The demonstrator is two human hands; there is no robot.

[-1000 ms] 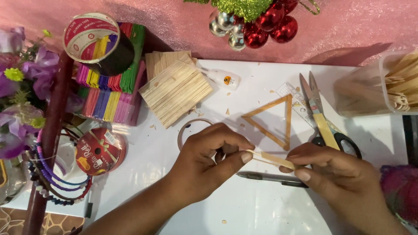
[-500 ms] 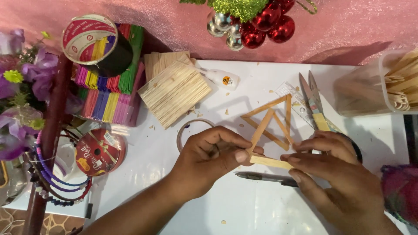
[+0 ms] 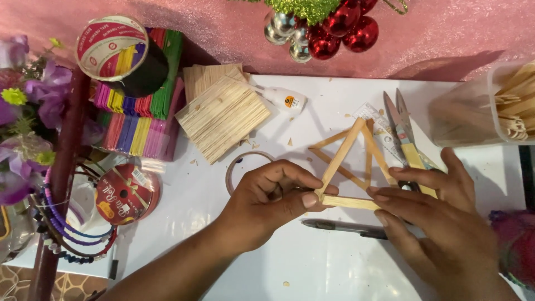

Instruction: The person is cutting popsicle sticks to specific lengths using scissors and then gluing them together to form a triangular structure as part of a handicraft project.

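White tabletop [image 3: 312, 267] fills the middle of the view, bounded at the far edge by a pink glittery cloth [image 3: 223, 39] on which silver and red baubles [image 3: 329, 33] sit under a green tinsel tuft. At the centre, the left hand [image 3: 267, 203] pinches the lower left corner of a triangle of plain wooden sticks [image 3: 348, 167], thumb and forefinger pressed together on the joint where a slanted stick meets the base stick. The right hand [image 3: 446, 217] lies on the other end of that base stick with its fingers extended and close together, fingertips pressing down on the wood. A second stick triangle appears to lie under the first, offset slightly. Scissors with yellow handles [image 3: 404, 139] lie just beside the triangle's right edge, partly under the right hand, and a dark pen [image 3: 340, 226] lies on the table just below the base stick. A ring of clear tape [image 3: 245, 167] sits partly behind the left hand. Farther left are a slab of glued sticks [image 3: 223, 117], a small glue bottle [image 3: 284, 100], coloured sticks [image 3: 139, 111], a dark tape roll [image 3: 125, 56] and a red ribbon spool [image 3: 125, 192]. A clear tub of sticks [image 3: 490, 106] crowds the right edge. Open table remains mainly along the near edge, below the hands.
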